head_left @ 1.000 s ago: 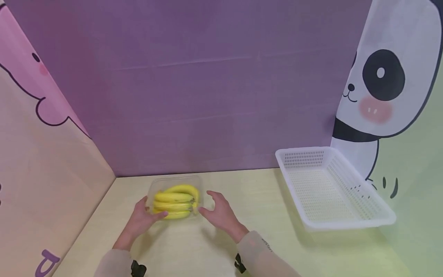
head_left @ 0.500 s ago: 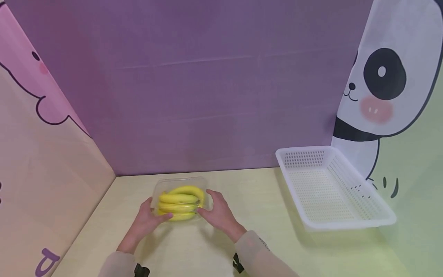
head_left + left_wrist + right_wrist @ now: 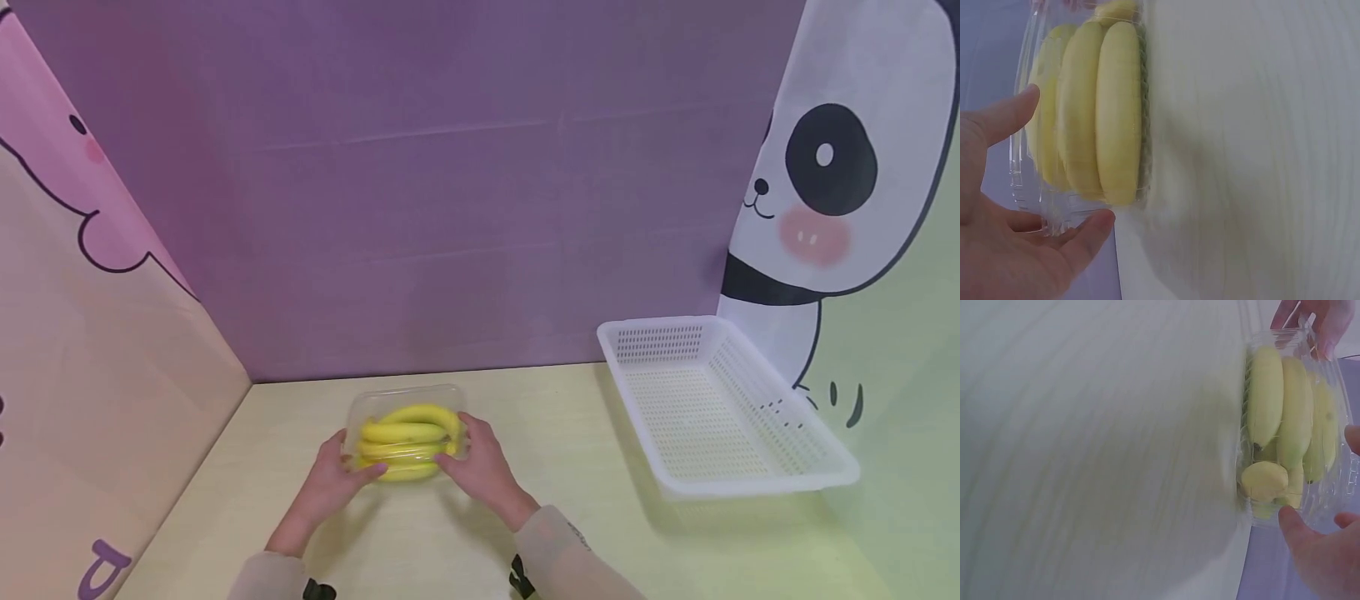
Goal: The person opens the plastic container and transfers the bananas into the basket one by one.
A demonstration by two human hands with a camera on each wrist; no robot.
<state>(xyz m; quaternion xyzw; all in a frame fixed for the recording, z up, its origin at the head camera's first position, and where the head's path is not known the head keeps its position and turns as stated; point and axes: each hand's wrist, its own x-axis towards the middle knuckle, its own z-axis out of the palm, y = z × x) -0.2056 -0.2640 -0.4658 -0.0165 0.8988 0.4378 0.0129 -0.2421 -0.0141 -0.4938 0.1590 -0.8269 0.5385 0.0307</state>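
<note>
Several yellow bananas (image 3: 408, 451) lie inside a clear plastic fruit box (image 3: 405, 395) at the table's left-centre. My left hand (image 3: 330, 482) holds the box's left end; its thumb lies along the front side. At the other end, my right hand (image 3: 486, 468) grips the right side with thumb and fingers. In the left wrist view the left hand (image 3: 1019, 253) has fingers spread around the box's end. The right wrist view has the right hand (image 3: 1322, 553) at the banana-stem end. I cannot tell whether the box rests fully on the table.
A white perforated plastic basket (image 3: 660, 467) stands at the right of the pale wood-grain table (image 3: 555, 467). A purple panel (image 3: 465, 208) rises behind the table. Printed side walls flank it, with a panda (image 3: 832, 158) on the right.
The box of bananas has shifted rightwards with my left hand. My right hand, earlier apart from the box with fingers spread, now grips its right side.
</note>
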